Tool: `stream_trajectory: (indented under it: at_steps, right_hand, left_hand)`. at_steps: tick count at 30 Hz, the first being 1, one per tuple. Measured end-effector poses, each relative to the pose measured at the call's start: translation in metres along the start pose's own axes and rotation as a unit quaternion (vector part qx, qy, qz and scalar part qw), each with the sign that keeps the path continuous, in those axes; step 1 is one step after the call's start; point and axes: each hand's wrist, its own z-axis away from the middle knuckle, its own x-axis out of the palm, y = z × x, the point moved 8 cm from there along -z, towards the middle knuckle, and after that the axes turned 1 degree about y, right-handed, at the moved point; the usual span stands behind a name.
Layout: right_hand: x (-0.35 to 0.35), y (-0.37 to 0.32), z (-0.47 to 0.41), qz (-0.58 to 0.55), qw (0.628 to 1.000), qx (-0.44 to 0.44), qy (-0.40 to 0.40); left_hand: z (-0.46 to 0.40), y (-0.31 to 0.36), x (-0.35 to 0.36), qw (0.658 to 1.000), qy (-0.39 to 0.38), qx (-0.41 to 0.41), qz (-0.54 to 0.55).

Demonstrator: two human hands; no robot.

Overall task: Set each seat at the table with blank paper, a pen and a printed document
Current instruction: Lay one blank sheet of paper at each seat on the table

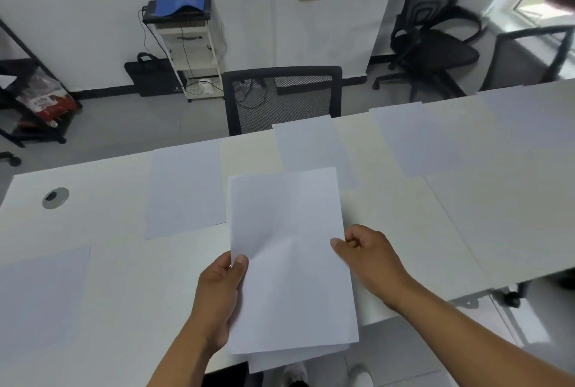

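A person stands at the near edge of a long white bench (404,225), holding a stack of blank paper (289,262) above that edge. The left hand (217,296) grips the stack at its left side, thumb on top and the other fingers curled underneath. The right hand (370,259) meets the stack's right edge, its fingers bent, with thumb and forefinger pinching the top sheet. The stack is slightly fanned at its lower end, where the edges of lower sheets show. Four single blank sheets lie flat on the bench: one sheet at the near left edge (40,299), one sheet left of centre (185,190), one sheet at the far edge (311,147) in front of a black mesh chair (281,97), and one sheet toward the far right (410,141). The far-edge sheet is partly covered by the held stack from this viewpoint. A round metal cable grommet (55,198) sits in the bench near its left end. A second black office chair (432,35) stands against the wall beyond.
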Motion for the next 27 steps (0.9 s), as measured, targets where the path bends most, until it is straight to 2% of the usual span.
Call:
stream_trajectory:
  at_steps: [4,13,19,27]
  right_hand:
    - [-0.038,0.015,0.003,-0.014,0.999,0.014,0.039]
    - [-0.137,0.064,0.002,-0.025,0.997,0.021,0.063]
    - [-0.208,0.111,-0.022,-0.027,0.999,0.006,0.033]
    - [-0.305,0.166,-0.052,0.001,1.0,0.006,0.006]
  left_hand:
    - [0.002,0.012,0.035,0.999,-0.029,0.005,-0.023]
    - [0.019,0.017,0.14,0.993,-0.106,-0.008,-0.051]
    - [0.034,0.011,0.22,0.99,-0.092,0.001,-0.107]
    - [0.07,-0.021,0.329,0.995,-0.064,-0.027,-0.071]
